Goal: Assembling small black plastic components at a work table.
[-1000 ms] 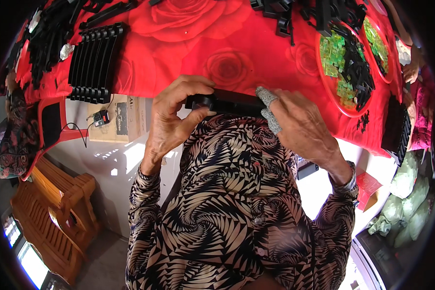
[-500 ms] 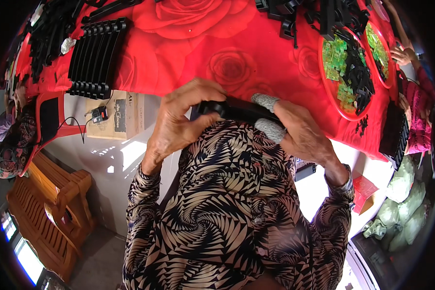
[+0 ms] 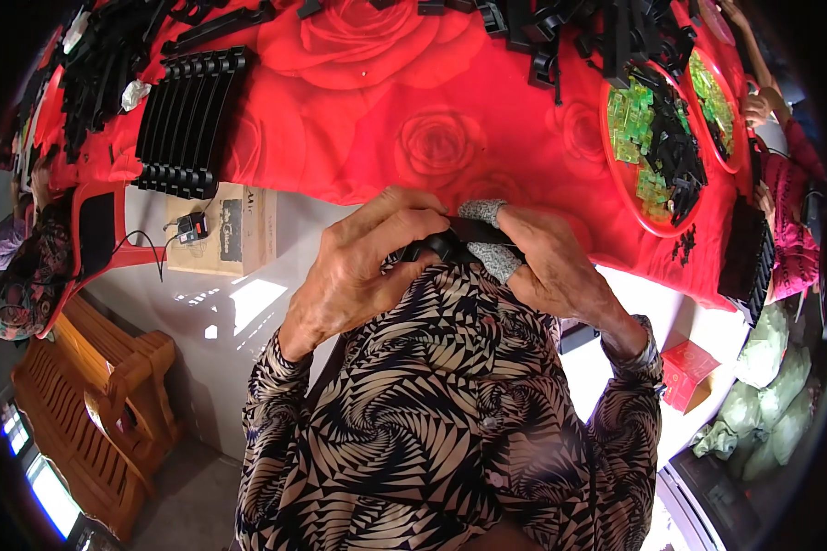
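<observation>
Close to my body, just off the table's near edge, I hold a black plastic strip-shaped part [image 3: 443, 244] between both hands. My left hand [image 3: 363, 257] is closed around its left end, thumb below and fingers over the top. Grey cloth covers [image 3: 482, 213] sit on the thumb and a finger of my right hand [image 3: 560, 271], which pinches the part farther right. Much of the part is hidden by my fingers. At the left of the table lies a row of similar long black parts [image 3: 193, 119], set side by side.
A red rose-patterned cloth [image 3: 340, 138] covers the table. Piles of black parts [image 3: 560, 28] lie at its far side. Two red-rimmed trays [image 3: 613, 165] hold green clear pieces and black bits. A cardboard box [image 3: 239, 230], red chair [image 3: 87, 220] and wooden bench [image 3: 92, 413] stand below; other people work at both sides.
Both hands have drawn nearer my body with the black part. It has turned, its left end now lower and more covered by my left fingers, and the hands are closer together.
</observation>
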Tool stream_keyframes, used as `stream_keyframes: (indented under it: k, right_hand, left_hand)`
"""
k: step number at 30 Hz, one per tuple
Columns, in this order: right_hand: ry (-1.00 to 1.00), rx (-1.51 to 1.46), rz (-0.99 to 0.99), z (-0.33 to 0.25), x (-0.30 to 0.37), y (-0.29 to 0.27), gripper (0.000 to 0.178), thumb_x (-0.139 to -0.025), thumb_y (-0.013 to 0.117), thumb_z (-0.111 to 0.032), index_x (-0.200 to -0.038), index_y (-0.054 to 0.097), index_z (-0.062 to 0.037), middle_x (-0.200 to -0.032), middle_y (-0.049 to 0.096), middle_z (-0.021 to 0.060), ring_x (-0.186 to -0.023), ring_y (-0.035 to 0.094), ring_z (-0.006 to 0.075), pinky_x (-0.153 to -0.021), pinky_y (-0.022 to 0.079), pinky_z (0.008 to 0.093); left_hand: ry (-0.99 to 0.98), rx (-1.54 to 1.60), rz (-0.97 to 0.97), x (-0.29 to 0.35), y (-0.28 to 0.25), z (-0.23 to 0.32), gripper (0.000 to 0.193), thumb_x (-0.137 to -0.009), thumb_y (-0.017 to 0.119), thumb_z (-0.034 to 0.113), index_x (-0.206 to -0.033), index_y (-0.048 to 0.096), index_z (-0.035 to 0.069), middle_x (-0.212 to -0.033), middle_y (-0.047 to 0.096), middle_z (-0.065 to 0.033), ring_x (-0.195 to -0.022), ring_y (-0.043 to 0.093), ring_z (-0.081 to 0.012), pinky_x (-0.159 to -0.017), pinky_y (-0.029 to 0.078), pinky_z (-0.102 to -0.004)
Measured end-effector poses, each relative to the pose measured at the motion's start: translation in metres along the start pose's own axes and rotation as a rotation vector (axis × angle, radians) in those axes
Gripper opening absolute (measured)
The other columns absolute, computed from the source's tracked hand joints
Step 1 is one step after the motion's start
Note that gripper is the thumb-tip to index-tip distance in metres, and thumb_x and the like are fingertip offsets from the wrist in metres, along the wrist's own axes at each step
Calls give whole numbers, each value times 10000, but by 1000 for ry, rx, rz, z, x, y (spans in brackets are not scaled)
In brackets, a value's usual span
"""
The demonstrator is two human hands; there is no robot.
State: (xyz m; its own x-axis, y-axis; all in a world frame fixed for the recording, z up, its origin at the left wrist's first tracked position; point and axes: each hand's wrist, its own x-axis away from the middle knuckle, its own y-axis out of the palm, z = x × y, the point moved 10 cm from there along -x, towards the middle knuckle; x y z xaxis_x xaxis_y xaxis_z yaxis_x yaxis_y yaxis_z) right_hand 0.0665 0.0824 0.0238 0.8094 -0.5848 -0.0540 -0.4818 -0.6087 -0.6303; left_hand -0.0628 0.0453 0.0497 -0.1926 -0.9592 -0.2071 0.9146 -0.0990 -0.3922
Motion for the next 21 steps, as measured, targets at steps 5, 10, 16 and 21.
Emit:
stream_keyframes:
  k: [5,10,16,21]
  right_hand:
    - [94,20,-41,11,7,6,416,-622,534,12,-1037,522,28,-762,542,159,-679,555,398,-633,440,486]
    - [76,-25,87,10,10,-1,466,-603,537,-40,-1065,524,17,-757,540,160,-648,528,395,-641,436,483]
    - [177,-351,-49,33,8,15,587,-619,560,-35,-1205,534,-16,-932,630,177,-794,629,376,-722,501,439]
    - [90,-239,50,17,4,-12,665,-723,728,-67,-1346,494,-44,-1030,667,144,-923,674,295,-813,532,382]
  left_hand:
    - [13,2,16,0,1,8,390,-730,692,-117,-1094,621,4,-1065,619,-136,-943,655,-296,-759,558,-371]
    - [93,-33,63,5,-1,17,446,-712,691,-124,-1133,615,5,-1052,633,-157,-914,660,-328,-737,566,-382]
    - [54,-26,86,4,0,14,454,-699,716,-107,-1129,621,3,-1017,639,-165,-899,657,-336,-738,553,-385]
    - [63,8,123,-1,-4,-3,356,-702,761,-75,-1021,622,-4,-972,657,-151,-864,659,-285,-745,529,-342]
